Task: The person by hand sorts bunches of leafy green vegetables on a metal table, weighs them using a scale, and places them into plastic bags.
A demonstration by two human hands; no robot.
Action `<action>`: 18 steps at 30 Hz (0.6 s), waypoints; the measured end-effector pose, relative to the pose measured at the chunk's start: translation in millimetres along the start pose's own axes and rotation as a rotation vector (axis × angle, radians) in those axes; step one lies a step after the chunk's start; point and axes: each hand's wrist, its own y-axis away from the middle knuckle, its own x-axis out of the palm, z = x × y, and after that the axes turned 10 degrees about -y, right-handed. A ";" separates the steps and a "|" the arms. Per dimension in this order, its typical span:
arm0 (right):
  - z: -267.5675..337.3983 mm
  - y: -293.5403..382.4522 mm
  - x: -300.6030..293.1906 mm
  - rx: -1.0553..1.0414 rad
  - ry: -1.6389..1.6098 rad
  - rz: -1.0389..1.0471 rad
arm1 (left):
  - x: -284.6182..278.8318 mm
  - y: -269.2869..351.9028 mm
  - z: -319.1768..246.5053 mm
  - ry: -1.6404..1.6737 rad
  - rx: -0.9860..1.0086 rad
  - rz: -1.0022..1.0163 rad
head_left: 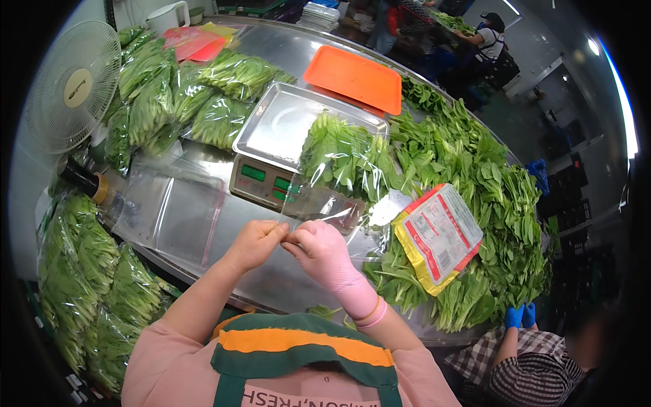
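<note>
My left hand (259, 245) is bare. My right hand (321, 250) wears a pink glove with a band at the wrist. Their fingertips meet at the near left edge of a clear plastic bag (328, 203), pinching it; the fingers hide the exact spot. Leafy greens (341, 152) fill the far part of this bag, which lies partly over a digital scale (254, 185) and its metal pan (274, 122). Left of my hands lies a stack of flat clear bags (173, 211) with a pinkish edge strip.
Bagged greens (152, 96) crowd the far left, beside a fan (76, 89); more bags (86, 274) lie at near left. Loose greens (457, 147) cover the right side, under a printed packet (440, 236). An orange tray (353, 76) sits behind the scale. A blue-gloved co-worker (529, 351) stands near right.
</note>
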 end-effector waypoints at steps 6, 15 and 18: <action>10.0 26.0 -25.1 0.014 0.016 0.135 | 2.9 -7.7 13.9 0.196 0.026 -0.033; 42.6 258.6 -176.6 1.043 0.289 0.421 | -91.2 -43.9 40.8 -0.425 0.197 -0.268; -16.2 151.9 -157.5 0.543 0.473 -0.198 | -67.1 -74.8 -7.6 -1.029 0.674 -0.328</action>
